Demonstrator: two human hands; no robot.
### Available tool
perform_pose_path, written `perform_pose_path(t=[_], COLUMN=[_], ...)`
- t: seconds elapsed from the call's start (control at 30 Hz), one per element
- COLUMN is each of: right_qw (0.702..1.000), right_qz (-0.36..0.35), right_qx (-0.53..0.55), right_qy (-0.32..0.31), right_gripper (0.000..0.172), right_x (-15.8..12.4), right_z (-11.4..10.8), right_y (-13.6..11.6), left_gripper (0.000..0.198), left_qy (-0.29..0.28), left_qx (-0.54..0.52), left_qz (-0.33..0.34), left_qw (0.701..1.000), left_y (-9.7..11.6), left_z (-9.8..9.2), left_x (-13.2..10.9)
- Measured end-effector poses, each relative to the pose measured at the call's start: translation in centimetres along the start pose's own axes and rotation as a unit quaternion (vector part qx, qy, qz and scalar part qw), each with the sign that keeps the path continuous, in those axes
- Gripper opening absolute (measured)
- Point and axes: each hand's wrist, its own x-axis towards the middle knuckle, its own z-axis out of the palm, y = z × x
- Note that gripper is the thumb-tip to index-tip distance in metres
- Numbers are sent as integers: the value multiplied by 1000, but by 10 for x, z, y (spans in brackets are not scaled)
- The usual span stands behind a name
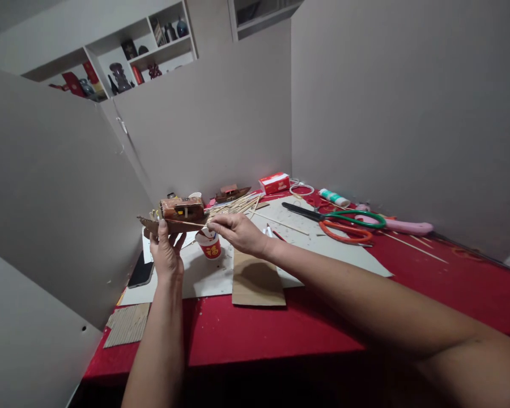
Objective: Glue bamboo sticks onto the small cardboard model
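We hold a small model boat point(182, 208) up above the left part of the red tabletop point(276, 337), raised clear of the white sheet point(187, 283) spread there. Its hull is brown and rough-looking, narrowing to a low, pointed end at our left, and on it sits a long rounded cabin of a reddish-brown, patterned material. An opening with a dark edge breaks the cabin's near side, and we can make out bits of yellow and white in it. A thin pale stick point(190, 223) runs along the boat's near side, just below the cabin; whether it is fixed there we cannot tell. Our left grip point(166, 258) supports the boat from below, the forearm rising nearly upright, the thumb pressed up along the hull's near side and the fingers behind and under it. Our right arm reaches in from the lower right on a long slant, the palm turned mostly down, and the right grip point(241, 233) is narrow, pinching the stick's right end between thumb and forefinger. Below the boat, near the right fingertips, a red paper cup point(211, 247) with a gold character stands on the sheet; a flat piece of brown cardboard point(257, 283) lies nearer to us, under the right wrist.
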Motion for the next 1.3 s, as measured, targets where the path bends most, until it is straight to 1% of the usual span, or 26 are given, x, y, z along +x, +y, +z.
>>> perform_pose_path(t=[0.07, 0.17, 0.33, 0.43, 0.53, 0.7, 0.77, 0.9, 0.97, 1.13, 1.3], right_qw=[1000, 1000, 1000, 1000, 999, 1000, 1000, 999, 999, 997, 999], right_qz=[5, 7, -8, -7, 3, -4, -12, -21, -23, -4, -9], right_qx=[-13, -29, -14, -23, -47, -29, -21, -28, -34, -71, -50], right_qy=[-12, -8, 14, 5, -9, 9, 14, 22, 15, -12, -3], right_gripper=[32, 34, 35, 33, 33, 32, 33, 33, 33, 30, 32], right_x=[-2, -2, -1, -1, 0, 1, 2, 3, 2, 2, 3], right_z=[-1, -2, -1, -2, -7, -14, -13, -7, -6, -13, -16], right_y=[2, 2, 0, 1, 4, 5, 3, -2, -2, 3, 2], left_gripper=[56, 54, 55, 55, 55, 58, 59, 58, 58, 57, 59], left_qy=[7, 16, 2, -3, 11, 31, 29, 3, -4, 19, 18], left_qx=[-2, -7, -9, -16, -25, -37, -33, -20, -18, -30, -31], left_qz=[3, 6, 5, -3, -8, -9, -15, -18, -18, -10, -11], left_qw=[1000, 1000, 1000, 1000, 1000, 999, 999, 1000, 1000, 999, 999], left_y=[1, 2, 1, 2, 5, 6, 6, 4, 4, 4, 5], left_z=[-1, -2, -1, 0, -3, -6, -6, -1, -1, -7, -10], left_x=[1, 2, 1, 0, 2, 5, 4, 1, 0, 6, 8])
